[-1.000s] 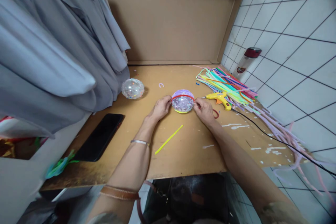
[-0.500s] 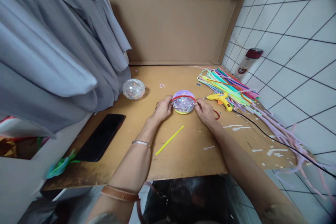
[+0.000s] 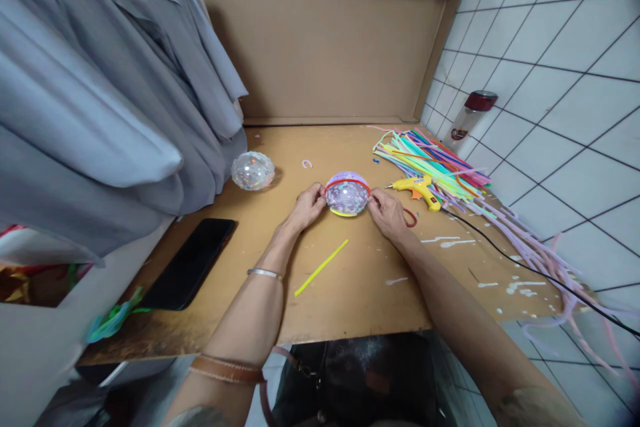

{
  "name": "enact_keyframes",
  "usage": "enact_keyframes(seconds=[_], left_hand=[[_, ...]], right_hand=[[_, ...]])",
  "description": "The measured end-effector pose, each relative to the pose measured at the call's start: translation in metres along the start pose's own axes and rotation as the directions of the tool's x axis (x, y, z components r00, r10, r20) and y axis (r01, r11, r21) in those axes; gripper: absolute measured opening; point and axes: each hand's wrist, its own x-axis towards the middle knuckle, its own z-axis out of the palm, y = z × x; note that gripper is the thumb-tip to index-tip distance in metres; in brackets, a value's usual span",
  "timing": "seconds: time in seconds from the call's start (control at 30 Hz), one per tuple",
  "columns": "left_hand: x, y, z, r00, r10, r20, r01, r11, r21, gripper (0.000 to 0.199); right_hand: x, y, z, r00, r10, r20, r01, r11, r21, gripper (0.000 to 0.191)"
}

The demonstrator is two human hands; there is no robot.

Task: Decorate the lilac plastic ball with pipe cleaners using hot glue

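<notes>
A clear, round plastic ball with glittery speckles and a lilac upper part [image 3: 347, 200] is seen just right of the centre of the frame, above the table [image 3: 350, 310] or resting on it; which of the two cannot be told. Across its upper part a thin red fuzzy strip [image 3: 347, 181] is bowed, its long axis running left to right, and a yellow edge shows beneath the ball. The ball lies between the two grips, with neither hand clearly nearer: the strip's left end is pinched by the fingertips of the left hand [image 3: 306, 208], its right end by those of the right hand [image 3: 389, 215].

Below the ball, a loose straight yellow fuzzy strip [image 3: 321, 267] is laid slantwise, touched by neither hand. Just right of the right hand, a dark red loop [image 3: 411, 217] is partly hidden. Beyond it, a yellow glue gun [image 3: 420, 188] is placed with its nozzle towards the ball, beside a bundle of multicoloured fuzzy stems [image 3: 433, 163]. Left of centre, a second clear speckled ball [image 3: 253, 171] is set apart, and a black phone [image 3: 193, 263] is seen at lower left.
</notes>
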Motion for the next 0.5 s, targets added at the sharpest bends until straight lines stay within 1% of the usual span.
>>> enact_keyframes(seconds=[0.17,0.27,0.5], left_hand=[[0.0008,0.0001,-0.003,0.999,-0.011,0.032,0.011,1.0,-0.004,0.007],[0.0002,0.0014,-0.0033,0.999,0.001,0.041,-0.001,1.0,0.006,0.009],[0.0008,0.0023,-0.0004,1.0,-0.004,-0.009,0.004,1.0,-0.005,0.013]], right_hand=[[-0.0002,-0.0005,0.0002,1.0,-0.003,-0.003,0.003,1.0,-0.027,0.02],[-0.0002,-0.0005,0.001,1.0,-0.007,-0.005,0.007,0.999,-0.044,0.021],[0.0003,0.0022,0.0027,1.0,0.015,-0.011,-0.015,0.999,-0.039,0.022]])
